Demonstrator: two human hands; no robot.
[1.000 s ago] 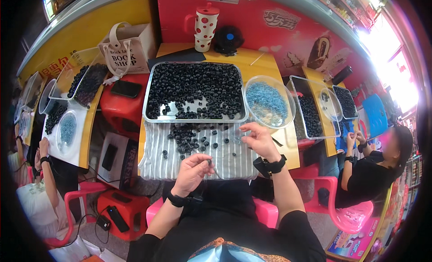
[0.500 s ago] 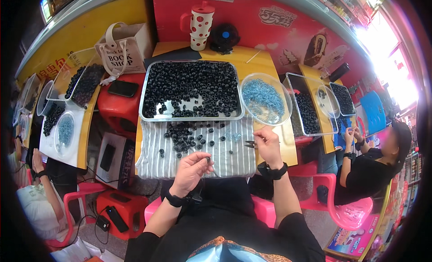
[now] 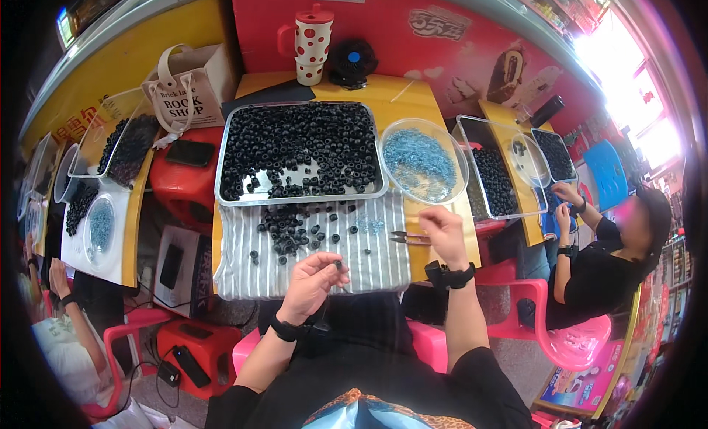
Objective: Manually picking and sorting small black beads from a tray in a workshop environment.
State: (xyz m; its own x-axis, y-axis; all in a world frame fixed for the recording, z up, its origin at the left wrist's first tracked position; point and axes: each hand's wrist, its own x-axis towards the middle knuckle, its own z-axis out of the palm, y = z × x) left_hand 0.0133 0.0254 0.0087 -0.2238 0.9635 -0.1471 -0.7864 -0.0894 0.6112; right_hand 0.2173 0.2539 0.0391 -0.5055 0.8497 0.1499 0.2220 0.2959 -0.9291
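My left hand [image 3: 310, 283] is above the near edge of a grey-and-white striped cloth [image 3: 240, 270]. Its thumb and fingertips pinch a small black bead [image 3: 338, 264]. Over the cloth's right edge, my right hand [image 3: 445, 236] has its fingertips drawn together. Whatever they hold is too small to make out. A dark tool with two pointed tips [image 3: 408, 238], tweezers or snips, lies beside that hand and partly behind it. Loose black beads [image 3: 289, 234] are scattered on the cloth, with a small patch of clear blue beads [image 3: 366, 226] to their right.
Beyond the cloth stands a metal tray [image 3: 302, 197] of black beads. Right of it is a round clear tub [image 3: 428, 201] of blue beads. A dotted tumbler [image 3: 313, 49] and a small black fan [image 3: 352, 63] stand behind. At right, another person [image 3: 605, 259] sits near bead containers.
My right hand has moved right, away from the pointed tool's tips. The left hand keeps its pinch on the bead. The whole view has shifted slightly.
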